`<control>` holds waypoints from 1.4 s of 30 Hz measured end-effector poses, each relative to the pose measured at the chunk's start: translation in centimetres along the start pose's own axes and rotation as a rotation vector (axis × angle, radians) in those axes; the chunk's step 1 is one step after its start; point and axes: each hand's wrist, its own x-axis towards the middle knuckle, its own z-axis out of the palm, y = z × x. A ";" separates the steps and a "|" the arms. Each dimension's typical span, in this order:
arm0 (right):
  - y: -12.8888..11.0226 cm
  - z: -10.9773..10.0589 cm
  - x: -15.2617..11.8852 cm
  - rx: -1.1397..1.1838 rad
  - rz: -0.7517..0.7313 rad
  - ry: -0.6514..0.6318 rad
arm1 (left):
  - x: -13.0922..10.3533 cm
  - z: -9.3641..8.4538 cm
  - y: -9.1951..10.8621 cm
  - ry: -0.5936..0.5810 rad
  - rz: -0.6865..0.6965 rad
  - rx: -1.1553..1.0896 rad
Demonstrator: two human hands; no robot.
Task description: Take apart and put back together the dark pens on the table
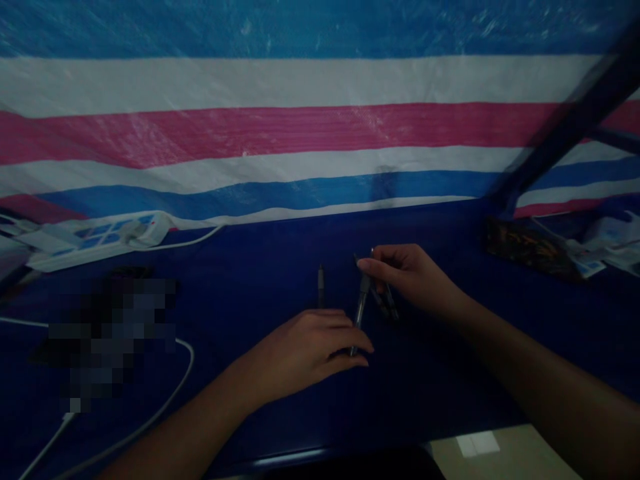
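Looks like you've got one pen (359,309) pinched in your left hand (306,345), right hand (411,275) by its tip (can't tell its grip), another dark pen (321,281) lying unlifted.

left hand (320,343): bare, slim fingers | right hand (407,272): bare, same build | wrists + forearms: uncovered as far as view shows | bottom edge: dark rounded patch (360,465), maybe clothing, too dim to tell
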 end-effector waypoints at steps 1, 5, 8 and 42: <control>0.1 0.1 0.0 0.001 -0.001 -0.004 | 0.0 0.1 0.0 0.004 -0.002 -0.006; 0.4 0.4 0.0 0.052 -0.019 -0.059 | 0.1 0.4 -0.1 0.018 -0.005 0.004; 0.6 0.6 0.0 0.064 -0.014 -0.068 | 0.2 0.7 0.0 0.019 -0.005 0.029; -0.3 1.8 -1.6 -0.185 -0.066 -0.187 | -0.1 1.4 -0.1 0.116 0.039 0.022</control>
